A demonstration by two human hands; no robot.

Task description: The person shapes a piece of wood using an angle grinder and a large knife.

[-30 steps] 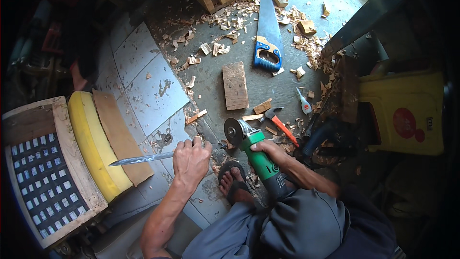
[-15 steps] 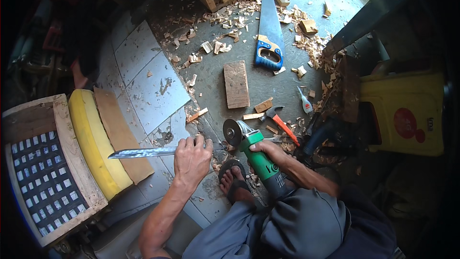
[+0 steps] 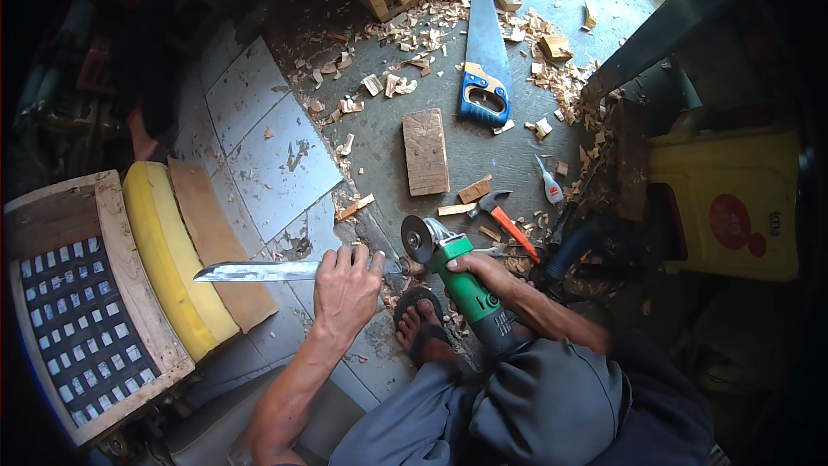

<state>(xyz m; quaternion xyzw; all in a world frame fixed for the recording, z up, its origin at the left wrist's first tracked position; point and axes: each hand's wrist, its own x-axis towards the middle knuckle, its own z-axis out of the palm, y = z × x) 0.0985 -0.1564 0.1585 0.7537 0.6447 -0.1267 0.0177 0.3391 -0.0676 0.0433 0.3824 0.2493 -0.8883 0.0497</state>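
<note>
My left hand [image 3: 345,286] grips a long bare knife blade [image 3: 259,272] near its right end, with the tip pointing left over the floor. My right hand [image 3: 487,272] is wrapped around the body of a green angle grinder [image 3: 461,280]. Its grinding disc [image 3: 418,239] stands just right of the blade's held end, close to my left fingers. My sandalled foot [image 3: 423,319] rests on the floor below the grinder.
A yellow cushion [image 3: 168,259] and a woven wooden chair frame [image 3: 78,311] lie at left. Ahead lie a wood block [image 3: 426,151], a blue-handled handsaw [image 3: 485,60], an orange-handled hammer [image 3: 509,220] and many wood chips. A yellow box [image 3: 733,207] stands at right.
My left hand has shifted the blade slightly up and right, toward the grinder disc. The grinder has stayed almost in place.
</note>
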